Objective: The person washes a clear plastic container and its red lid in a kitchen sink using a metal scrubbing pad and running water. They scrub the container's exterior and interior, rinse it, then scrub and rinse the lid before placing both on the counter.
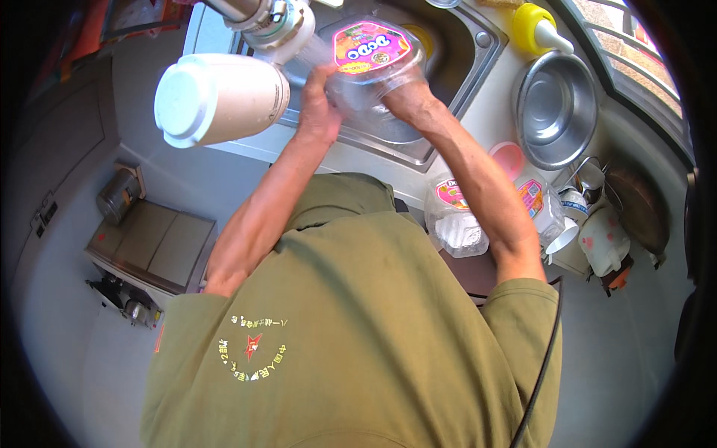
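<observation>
A clear plastic jar (358, 92) with a pink and orange label lies tilted between my hands, over a stainless steel sink (386, 140). My left hand (320, 106) grips its near left side, below the faucet with its white water filter (224, 98). On the right, my right hand (408, 98) is at the jar's opening or right side; its fingers are hidden behind the clear plastic, so I cannot tell whether they are inside. Water seems to spray from the faucet beside the jar.
Right of the sink are a steel basin (555, 109), a yellow squeeze bottle (529, 28), a pink lid (507, 159) and two more clear jars, one nearer (456, 224), one farther right (540, 207). Cups and a dark pan (638, 204) stand beyond. The white filter juts out at the left.
</observation>
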### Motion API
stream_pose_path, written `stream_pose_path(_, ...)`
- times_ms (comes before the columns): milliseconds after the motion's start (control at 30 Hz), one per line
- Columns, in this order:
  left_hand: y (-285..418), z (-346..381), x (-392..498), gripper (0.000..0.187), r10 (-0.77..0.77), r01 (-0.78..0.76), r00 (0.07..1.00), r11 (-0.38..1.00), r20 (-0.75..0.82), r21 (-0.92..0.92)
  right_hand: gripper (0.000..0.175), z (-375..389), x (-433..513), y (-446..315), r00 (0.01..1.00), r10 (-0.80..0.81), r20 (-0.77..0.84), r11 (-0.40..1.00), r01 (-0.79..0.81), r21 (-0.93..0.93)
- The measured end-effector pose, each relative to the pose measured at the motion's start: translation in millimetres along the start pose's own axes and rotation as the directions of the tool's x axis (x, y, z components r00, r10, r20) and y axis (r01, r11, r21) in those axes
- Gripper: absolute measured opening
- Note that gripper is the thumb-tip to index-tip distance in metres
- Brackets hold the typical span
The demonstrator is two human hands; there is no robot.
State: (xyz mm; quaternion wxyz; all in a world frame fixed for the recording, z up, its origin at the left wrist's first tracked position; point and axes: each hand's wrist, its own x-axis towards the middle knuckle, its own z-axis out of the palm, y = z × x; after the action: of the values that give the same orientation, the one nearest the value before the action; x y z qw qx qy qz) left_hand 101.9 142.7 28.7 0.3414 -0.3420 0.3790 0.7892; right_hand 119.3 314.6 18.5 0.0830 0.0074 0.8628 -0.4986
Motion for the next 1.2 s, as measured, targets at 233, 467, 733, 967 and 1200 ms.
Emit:
stream_pose_path(233, 8.3, -17.4, 25.0, 0.055, 0.071, -0.069, 0.997, 0.995, 0.022, -0.079, 0.060, -0.4, -12.1, -7.5, 0.975, -0.043, 0.217, 0.954, 0.104, -0.280)
stream_pose_path(467, -18.8, -20.4, 3.3, 0.065, -0.062, 0.061, 0.992, 0.998, 0.110, 0.005, 0.053, 54.3, -14.6, 21.8, 0.900, 0.359, -0.245, 0.893, -0.256, 0.369)
stream_pose_path(733, 11.3, -26.7, -18.0, 0.063, -0.234, 0.221, 0.897, 0.972, 0.375, 0.080, 0.037, 60.4, -3.3, 36.5, 0.960, 0.277, -0.032, 0.780, -0.205, 0.591)
stream_pose_path(967, 1.8, -7.1, -2.3, 0.061, -0.014, -0.021, 0.945, 0.994, 0.327, 0.103, 0.050, 33.2, -7.3, -5.6, 0.821, 0.555, 0.135, 0.098, -0.226, 0.969)
stream_pose_path(1200, 22.3, -10.4, -26.7, 0.084, -0.108, -0.077, 0.907, 0.908, 0.407, 0.413, 0.037, -1.5, -13.5, -15.3, 0.974, 0.188, 0.123, 0.851, -0.224, 0.474)
